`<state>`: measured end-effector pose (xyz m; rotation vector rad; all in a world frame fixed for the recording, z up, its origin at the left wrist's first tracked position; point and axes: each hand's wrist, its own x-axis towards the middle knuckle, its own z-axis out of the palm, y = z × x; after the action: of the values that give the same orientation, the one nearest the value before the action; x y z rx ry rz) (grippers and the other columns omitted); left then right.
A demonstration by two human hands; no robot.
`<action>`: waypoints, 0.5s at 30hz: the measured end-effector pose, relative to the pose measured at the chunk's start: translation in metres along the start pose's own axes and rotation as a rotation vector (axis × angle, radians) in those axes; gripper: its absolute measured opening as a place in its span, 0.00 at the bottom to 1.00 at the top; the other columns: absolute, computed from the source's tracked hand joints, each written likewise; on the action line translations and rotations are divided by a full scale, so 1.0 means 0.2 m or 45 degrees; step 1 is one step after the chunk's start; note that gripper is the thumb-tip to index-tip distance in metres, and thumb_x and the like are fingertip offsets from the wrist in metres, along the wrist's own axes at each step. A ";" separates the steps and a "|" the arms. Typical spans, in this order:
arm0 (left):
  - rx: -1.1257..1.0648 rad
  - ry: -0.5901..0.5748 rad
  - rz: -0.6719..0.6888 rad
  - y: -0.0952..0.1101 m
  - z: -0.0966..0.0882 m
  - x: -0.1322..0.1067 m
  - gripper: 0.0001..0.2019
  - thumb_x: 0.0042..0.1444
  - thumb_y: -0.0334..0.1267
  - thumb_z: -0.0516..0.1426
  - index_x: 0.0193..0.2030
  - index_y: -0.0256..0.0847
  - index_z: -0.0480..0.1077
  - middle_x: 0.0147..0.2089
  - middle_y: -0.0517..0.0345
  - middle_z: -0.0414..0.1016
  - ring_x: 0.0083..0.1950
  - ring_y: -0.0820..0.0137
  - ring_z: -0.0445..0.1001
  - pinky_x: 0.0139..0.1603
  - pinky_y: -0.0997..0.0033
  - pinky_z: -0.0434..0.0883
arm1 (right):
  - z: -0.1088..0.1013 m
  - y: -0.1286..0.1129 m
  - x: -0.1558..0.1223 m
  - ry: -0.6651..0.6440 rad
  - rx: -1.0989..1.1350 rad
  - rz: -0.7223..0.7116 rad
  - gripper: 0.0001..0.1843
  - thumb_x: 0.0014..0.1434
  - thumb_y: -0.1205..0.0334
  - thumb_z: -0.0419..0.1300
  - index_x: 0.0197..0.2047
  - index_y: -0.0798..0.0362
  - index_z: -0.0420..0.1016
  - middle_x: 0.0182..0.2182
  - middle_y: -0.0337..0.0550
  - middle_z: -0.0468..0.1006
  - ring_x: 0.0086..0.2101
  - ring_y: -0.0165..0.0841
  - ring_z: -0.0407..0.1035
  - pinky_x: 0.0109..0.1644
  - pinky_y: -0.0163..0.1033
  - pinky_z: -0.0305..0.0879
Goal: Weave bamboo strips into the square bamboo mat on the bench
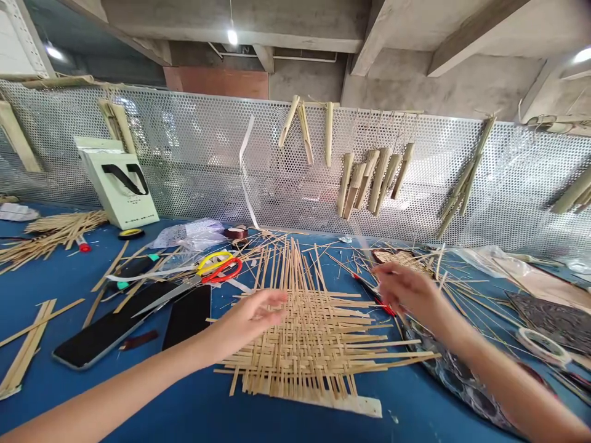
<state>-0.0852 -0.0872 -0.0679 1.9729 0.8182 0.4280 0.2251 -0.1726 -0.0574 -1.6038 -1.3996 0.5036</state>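
Note:
A half-woven mat of thin bamboo strips point(309, 332) lies in front of me, with loose strip ends sticking out on its sides and far edge. A pale flat strip point(351, 403) runs along its near edge. My left hand point(261, 312) is over the mat's upper left part, fingers stretched out and a little apart, holding nothing I can see. To the right of the mat my right hand point(406, 292) is raised and slightly blurred. Its fingers are bent together; what they pinch, if anything, cannot be made out. Below it lies a red-handled tool point(381, 301), partly hidden.
Scissors point(207, 274) with yellow and red handles lie across a black phone point(111, 326) at left. Bamboo strips point(60, 234), plastic wrap point(194, 234) and a tape roll point(543, 346) are scattered around. A white box point(122, 191) stands by the perforated metal screen point(198, 160).

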 end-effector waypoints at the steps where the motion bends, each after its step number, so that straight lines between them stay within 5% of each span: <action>1: -0.118 -0.043 0.040 0.04 0.03 0.01 0.21 0.55 0.52 0.52 0.53 0.46 0.63 0.56 0.53 0.66 0.55 0.65 0.65 0.54 0.64 0.64 | 0.12 -0.08 -0.09 -0.215 0.096 -0.009 0.16 0.56 0.49 0.52 0.41 0.50 0.68 0.17 0.34 0.68 0.14 0.24 0.56 0.16 0.29 0.50; 4: -0.396 -0.136 0.094 0.14 0.11 0.02 0.19 0.56 0.51 0.52 0.49 0.43 0.67 0.52 0.53 0.70 0.51 0.66 0.69 0.53 0.65 0.66 | 0.40 -0.24 -0.29 -0.586 0.224 -0.066 0.10 0.58 0.52 0.51 0.38 0.47 0.67 0.17 0.32 0.67 0.15 0.24 0.56 0.17 0.29 0.51; 7: -0.536 -0.130 0.012 0.17 0.12 0.01 0.17 0.57 0.50 0.51 0.41 0.39 0.71 0.44 0.52 0.75 0.44 0.67 0.74 0.49 0.65 0.68 | 0.45 -0.27 -0.33 -0.664 0.243 -0.096 0.12 0.59 0.53 0.50 0.43 0.45 0.68 0.20 0.34 0.71 0.19 0.26 0.62 0.21 0.32 0.57; 10: -0.610 0.060 -0.073 0.13 0.06 0.00 0.17 0.56 0.50 0.52 0.40 0.37 0.70 0.43 0.49 0.76 0.42 0.66 0.74 0.45 0.65 0.70 | 0.27 -0.15 -0.19 -0.492 -0.020 0.085 0.15 0.57 0.50 0.53 0.42 0.48 0.71 0.23 0.39 0.75 0.22 0.30 0.68 0.24 0.34 0.61; 13: -0.594 0.198 -0.141 0.07 -0.03 -0.04 0.19 0.54 0.49 0.54 0.45 0.36 0.66 0.39 0.49 0.76 0.40 0.66 0.74 0.39 0.67 0.70 | -0.07 0.10 0.03 0.211 -0.877 0.424 0.17 0.55 0.49 0.55 0.25 0.53 0.72 0.22 0.43 0.73 0.22 0.32 0.68 0.25 0.35 0.61; 15: -0.571 0.192 -0.196 0.05 -0.07 -0.06 0.19 0.52 0.49 0.55 0.45 0.37 0.65 0.37 0.51 0.75 0.38 0.67 0.73 0.35 0.71 0.68 | -0.28 0.29 0.13 0.432 -1.042 0.549 0.16 0.56 0.54 0.56 0.26 0.58 0.71 0.25 0.52 0.73 0.26 0.37 0.69 0.27 0.39 0.61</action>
<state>-0.0995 -0.0898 -0.0523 1.4674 0.8747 0.6158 0.3074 -0.1638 -0.0708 -2.5320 -1.0399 -0.1515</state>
